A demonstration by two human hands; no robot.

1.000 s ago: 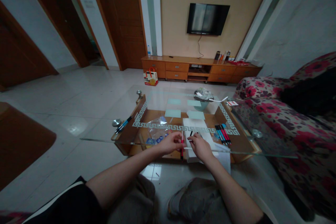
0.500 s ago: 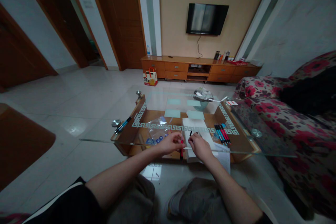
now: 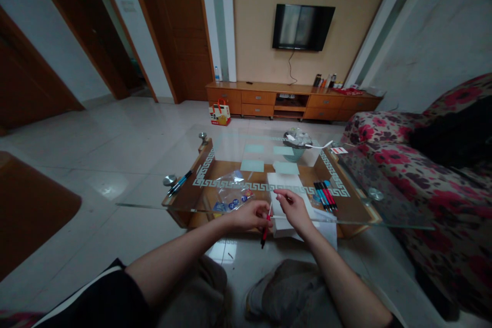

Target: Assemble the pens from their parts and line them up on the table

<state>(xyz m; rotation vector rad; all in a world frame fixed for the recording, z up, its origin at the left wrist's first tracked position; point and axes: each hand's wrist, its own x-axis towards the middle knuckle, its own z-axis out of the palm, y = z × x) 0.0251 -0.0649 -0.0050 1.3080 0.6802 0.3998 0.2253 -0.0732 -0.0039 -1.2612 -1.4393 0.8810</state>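
My left hand (image 3: 249,215) fingers clamp the red pen (image 3: 265,229) barrel, long axis near upright over the desk (image 3: 154,205) edge. Right hand (image 3: 294,208) fingers pinch its thin refill (image 3: 270,209) just above, closer.

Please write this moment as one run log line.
left hand: holds red pen | right hand: pinches its thin refill | glass table

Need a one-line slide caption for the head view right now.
Left hand grips a red pen while right hand pinches its thin refill above the glass table.
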